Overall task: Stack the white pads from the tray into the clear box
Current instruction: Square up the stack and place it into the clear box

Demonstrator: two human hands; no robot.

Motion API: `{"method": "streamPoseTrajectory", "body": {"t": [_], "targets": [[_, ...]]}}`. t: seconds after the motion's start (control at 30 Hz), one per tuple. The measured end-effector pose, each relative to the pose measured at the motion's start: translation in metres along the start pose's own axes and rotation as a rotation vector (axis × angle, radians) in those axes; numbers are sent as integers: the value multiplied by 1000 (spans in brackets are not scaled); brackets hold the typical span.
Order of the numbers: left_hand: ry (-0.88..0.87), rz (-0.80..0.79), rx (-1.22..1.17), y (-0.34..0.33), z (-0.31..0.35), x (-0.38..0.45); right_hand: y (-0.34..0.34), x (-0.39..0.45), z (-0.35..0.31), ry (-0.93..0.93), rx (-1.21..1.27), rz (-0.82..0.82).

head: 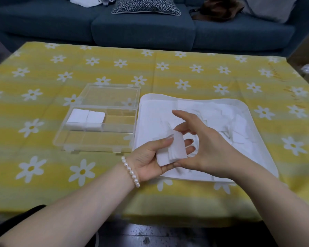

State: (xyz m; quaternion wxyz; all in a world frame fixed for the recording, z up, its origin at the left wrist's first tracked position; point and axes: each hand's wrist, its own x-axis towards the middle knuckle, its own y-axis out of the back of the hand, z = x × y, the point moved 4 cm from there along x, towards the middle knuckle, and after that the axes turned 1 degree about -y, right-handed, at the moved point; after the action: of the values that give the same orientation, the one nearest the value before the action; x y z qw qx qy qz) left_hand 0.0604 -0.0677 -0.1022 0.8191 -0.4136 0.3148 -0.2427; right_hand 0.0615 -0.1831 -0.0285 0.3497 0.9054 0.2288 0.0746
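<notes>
Two bare forearms reach in from the bottom edge over a table with a yellow daisy cloth (114,68). The left hand (150,157), with a pearl bracelet (130,172) on its wrist, lies palm up and grips a small stack of white pads (171,150), thumb pressed on top. The right hand (203,145) is beside it, its thumb touching the near edge of the stack, fingers loosely spread above. Both hover over the near left part of a white tray (239,104) of loose pads. Left of the tray lies an open clear box (96,139); two pad stacks (86,118) fill its back-left compartments. Beyond is a blue sofa (143,31).
</notes>
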Motion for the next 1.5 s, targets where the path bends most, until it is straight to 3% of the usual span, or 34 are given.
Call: {"method": "streamPoseTrajectory", "body": {"t": [0.57,1.0,1.3,1.5], "targets": [[11,28,-31,0,-5,-1,3,1,5,-50,8,-17],[84,23,-34,-6,-3,0,6,1,4,-17,24,64],[106,167,-37,3,-9,3,-20,3,6,86,-584,-25],[112,222,51,5,-11,3,-29,5,4,119,-682,-52]]}}
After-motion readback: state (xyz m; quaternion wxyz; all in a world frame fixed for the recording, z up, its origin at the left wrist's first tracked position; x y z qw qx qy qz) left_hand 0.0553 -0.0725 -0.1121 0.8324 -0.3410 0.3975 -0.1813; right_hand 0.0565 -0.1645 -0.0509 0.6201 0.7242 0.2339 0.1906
